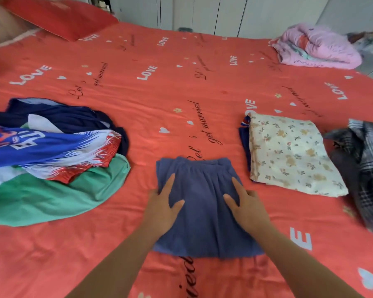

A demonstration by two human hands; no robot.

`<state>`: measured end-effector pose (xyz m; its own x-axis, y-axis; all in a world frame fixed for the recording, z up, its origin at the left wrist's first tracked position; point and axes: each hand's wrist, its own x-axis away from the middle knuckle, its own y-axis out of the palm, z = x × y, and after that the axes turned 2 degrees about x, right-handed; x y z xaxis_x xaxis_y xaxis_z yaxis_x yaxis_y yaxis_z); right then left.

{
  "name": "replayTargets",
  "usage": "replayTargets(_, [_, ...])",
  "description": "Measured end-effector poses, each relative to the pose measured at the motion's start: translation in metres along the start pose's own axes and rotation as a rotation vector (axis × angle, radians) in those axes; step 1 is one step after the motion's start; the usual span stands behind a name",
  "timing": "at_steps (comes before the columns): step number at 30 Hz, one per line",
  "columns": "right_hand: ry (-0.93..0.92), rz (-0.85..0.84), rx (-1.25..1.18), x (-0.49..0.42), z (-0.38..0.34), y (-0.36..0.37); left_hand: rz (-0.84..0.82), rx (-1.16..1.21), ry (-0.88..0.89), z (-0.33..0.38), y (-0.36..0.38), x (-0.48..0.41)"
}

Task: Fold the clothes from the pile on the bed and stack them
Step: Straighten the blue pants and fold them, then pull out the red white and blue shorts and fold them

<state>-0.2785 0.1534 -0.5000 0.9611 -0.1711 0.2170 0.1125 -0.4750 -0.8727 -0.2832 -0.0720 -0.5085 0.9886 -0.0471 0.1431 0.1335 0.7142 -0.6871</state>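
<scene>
The blue shorts (202,224) lie flat on the red bed (159,93), lower centre of the frame. The left hand (164,204) and the right hand (247,204) press on them, fingers straight and spread. The pile (52,160) sits at left, and a folded floral cloth (289,153) at right.

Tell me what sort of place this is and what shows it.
Most likely a home bedroom: a wide bed covered in coral print, a red pillow at its far corner, and pale cupboard doors along the far wall.
</scene>
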Motion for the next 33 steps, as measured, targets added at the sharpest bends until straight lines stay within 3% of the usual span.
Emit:
replayTargets(3, [-0.018,-0.097,0.08,0.003,-0.007,-0.004,-0.098,-0.05,-0.058,0.01,-0.005,0.003])
replayTargets(7, [-0.081,-0.118,-0.011,0.011,-0.019,-0.036,-0.128,0.081,-0.147,0.041,-0.025,0.011])
replayTargets(12, [-0.101,-0.174,-0.186,0.035,-0.026,-0.102,-0.197,0.44,-0.155,0.094,-0.065,0.027])
replayTargets(18, [-0.094,-0.166,-0.303,0.051,-0.006,-0.189,-0.251,0.491,-0.097,0.175,-0.08,0.026])
replayTargets(22, [-0.113,-0.036,-0.329,0.033,0.02,-0.245,-0.246,0.504,-0.011,0.237,-0.063,-0.007])
replayTargets(28, [-0.117,0.312,-0.277,-0.045,0.067,-0.307,-0.109,0.565,0.235,0.3,-0.015,-0.077])
replayTargets(33, [0.121,0.153,0.084,-0.101,0.134,-0.241,-0.25,0.273,0.183,0.266,0.079,-0.113])
